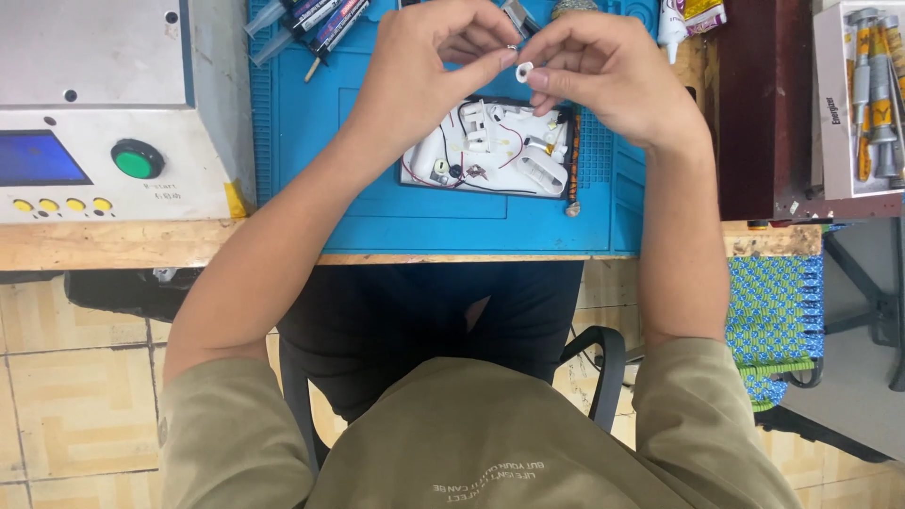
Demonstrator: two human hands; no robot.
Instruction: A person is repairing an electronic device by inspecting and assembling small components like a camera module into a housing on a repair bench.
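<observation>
My left hand (429, 61) and my right hand (603, 66) meet above a blue work mat (320, 160). Between their fingertips I pinch a small white ring-shaped part (524, 69); a tiny metal piece shows at my left fingertips just beside it. Below the hands lies a white opened device (490, 151) with thin red and black wires and small parts inside.
A white machine (104, 113) with a blue screen, a green button and yellow buttons stands at the left. Syringes and tubes (311, 24) lie at the mat's far edge. A box of tools (863, 94) sits at the right. The wooden table edge (113, 243) runs in front.
</observation>
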